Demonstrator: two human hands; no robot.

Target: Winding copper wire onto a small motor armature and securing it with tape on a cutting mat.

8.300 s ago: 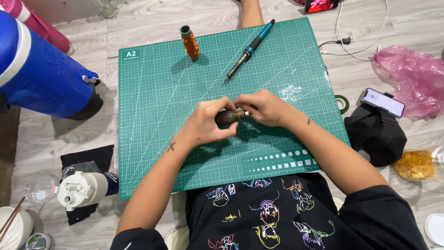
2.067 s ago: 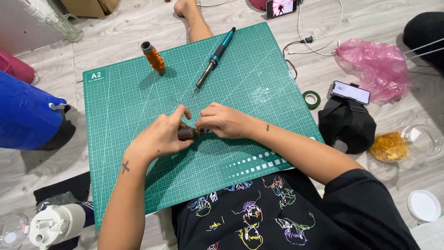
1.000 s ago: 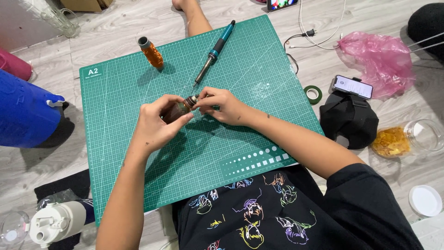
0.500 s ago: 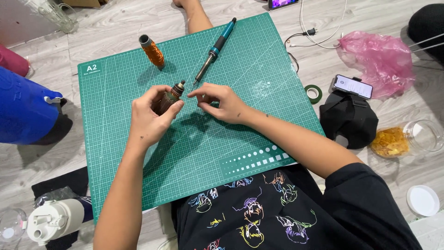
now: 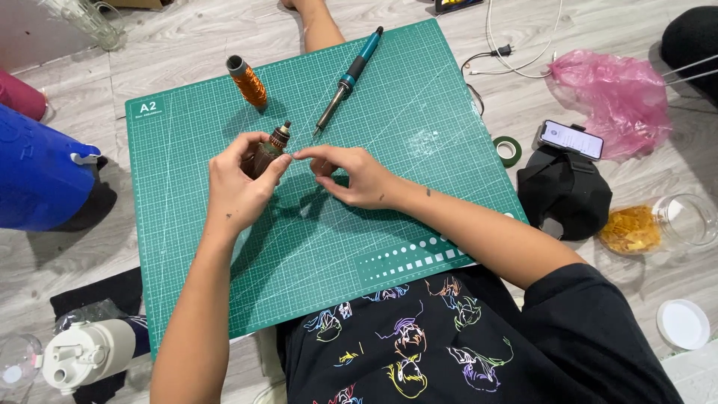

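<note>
My left hand (image 5: pixel 238 187) grips a small brown motor armature (image 5: pixel 267 152) with a copper-coloured end, held tilted above the green cutting mat (image 5: pixel 389 112). My right hand (image 5: pixel 351 174) is just to its right, fingertips pinched near the armature, perhaps on a thin wire that I cannot make out. A spool of copper wire (image 5: pixel 247 81) stands on the mat beyond my left hand. A soldering iron with a teal handle (image 5: pixel 348 81) lies diagonally on the mat above my right hand.
A blue container (image 5: pixel 34 176) sits left of the mat. A roll of green tape (image 5: pixel 511 150), a phone (image 5: pixel 571 139) on a black cap (image 5: pixel 565 198), a pink plastic bag (image 5: pixel 609 90), a glass jar (image 5: pixel 658 224) and a white lid (image 5: pixel 683 324) lie to the right. A white bottle (image 5: pixel 82 353) lies at bottom left.
Both hands have lifted the armature from the mat's middle up and to the left. My right hand has drawn slightly away from it to the right.
</note>
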